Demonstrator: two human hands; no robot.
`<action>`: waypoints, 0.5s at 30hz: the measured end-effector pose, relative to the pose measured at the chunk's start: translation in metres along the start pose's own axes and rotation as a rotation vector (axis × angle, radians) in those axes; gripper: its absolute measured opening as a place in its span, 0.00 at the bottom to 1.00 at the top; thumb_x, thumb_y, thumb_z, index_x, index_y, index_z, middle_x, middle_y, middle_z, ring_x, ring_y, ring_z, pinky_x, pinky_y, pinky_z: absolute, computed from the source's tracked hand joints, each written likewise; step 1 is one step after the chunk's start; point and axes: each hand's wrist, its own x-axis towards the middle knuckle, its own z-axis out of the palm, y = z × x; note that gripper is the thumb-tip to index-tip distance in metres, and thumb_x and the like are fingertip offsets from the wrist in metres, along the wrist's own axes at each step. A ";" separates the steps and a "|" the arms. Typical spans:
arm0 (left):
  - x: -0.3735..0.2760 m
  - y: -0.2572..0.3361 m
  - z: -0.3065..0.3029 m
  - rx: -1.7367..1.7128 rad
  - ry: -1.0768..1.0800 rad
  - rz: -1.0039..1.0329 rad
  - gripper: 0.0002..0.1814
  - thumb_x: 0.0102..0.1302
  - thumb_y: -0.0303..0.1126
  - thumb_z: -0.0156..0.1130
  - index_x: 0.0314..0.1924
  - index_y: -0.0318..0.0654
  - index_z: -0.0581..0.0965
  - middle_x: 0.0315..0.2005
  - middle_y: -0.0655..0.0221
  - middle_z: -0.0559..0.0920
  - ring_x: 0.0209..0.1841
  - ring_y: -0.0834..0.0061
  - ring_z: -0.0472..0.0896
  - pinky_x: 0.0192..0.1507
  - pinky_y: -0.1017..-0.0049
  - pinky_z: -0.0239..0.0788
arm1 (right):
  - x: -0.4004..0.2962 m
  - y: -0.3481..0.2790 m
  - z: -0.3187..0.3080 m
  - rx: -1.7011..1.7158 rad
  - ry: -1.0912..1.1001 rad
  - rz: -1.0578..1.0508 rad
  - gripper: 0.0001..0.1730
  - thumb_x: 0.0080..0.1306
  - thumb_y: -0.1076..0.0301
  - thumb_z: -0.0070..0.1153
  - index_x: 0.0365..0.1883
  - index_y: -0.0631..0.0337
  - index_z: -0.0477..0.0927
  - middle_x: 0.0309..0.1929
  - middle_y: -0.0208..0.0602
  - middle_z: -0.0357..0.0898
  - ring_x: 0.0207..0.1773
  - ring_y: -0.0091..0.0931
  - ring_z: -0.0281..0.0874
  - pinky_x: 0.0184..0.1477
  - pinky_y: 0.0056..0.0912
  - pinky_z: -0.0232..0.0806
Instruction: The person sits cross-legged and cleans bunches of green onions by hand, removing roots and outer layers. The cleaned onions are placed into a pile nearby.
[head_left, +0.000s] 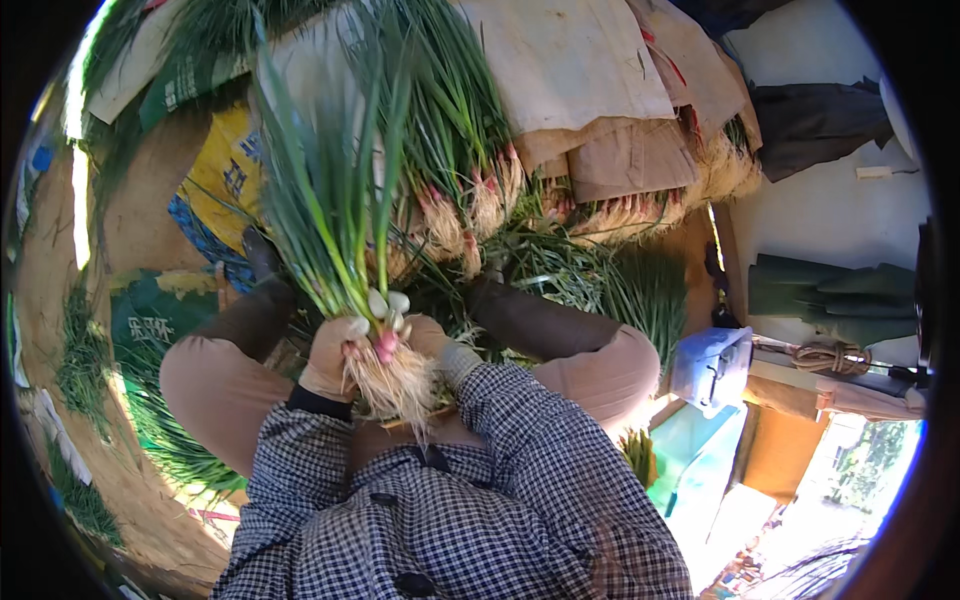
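Observation:
A bunch of spring onions (337, 255) with long green leaves, reddish bulbs and pale stringy roots (397, 375) is held upright before my lap. My gloved left hand (330, 356) is wrapped around its base from the left side. From the other side my gloved right hand (427, 341) presses in at the bulbs, its fingers partly hidden behind the roots. Pale tips, seemingly covered fingertips, show between the stems. Just beyond, more spring onions (457, 112) lie with their roots towards me.
Beige cloth sheets (570, 67) cover stacked rows of rooted onions (637, 214). Loose leaves (570, 270) litter the ground between my boots. A yellow printed sack (225, 157) lies ahead on the left. Beside my right knee stands a clear plastic box (711, 367).

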 end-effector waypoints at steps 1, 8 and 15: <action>0.005 -0.003 0.012 -0.038 0.069 0.022 0.22 0.57 0.31 0.59 0.52 0.30 0.74 0.47 0.51 0.78 0.47 0.64 0.78 0.55 0.63 0.70 | 0.008 0.049 0.032 -0.037 -0.044 -0.045 0.27 0.64 0.48 0.49 0.51 0.61 0.77 0.49 0.50 0.79 0.50 0.43 0.78 0.51 0.41 0.70; 0.029 -0.007 -0.020 -0.049 0.233 -0.130 0.20 0.60 0.32 0.55 0.49 0.25 0.75 0.39 0.57 0.82 0.34 0.70 0.80 0.40 0.70 0.76 | -0.051 -0.017 -0.131 -0.034 0.773 0.248 0.24 0.65 0.49 0.50 0.49 0.60 0.75 0.38 0.49 0.82 0.41 0.47 0.80 0.44 0.46 0.71; 0.030 -0.010 -0.022 0.171 0.285 -0.093 0.24 0.62 0.32 0.51 0.55 0.24 0.72 0.33 0.60 0.81 0.34 0.71 0.80 0.44 0.73 0.72 | -0.073 -0.022 -0.103 0.246 0.581 -0.022 0.19 0.66 0.52 0.52 0.46 0.58 0.77 0.37 0.51 0.80 0.41 0.48 0.78 0.43 0.44 0.69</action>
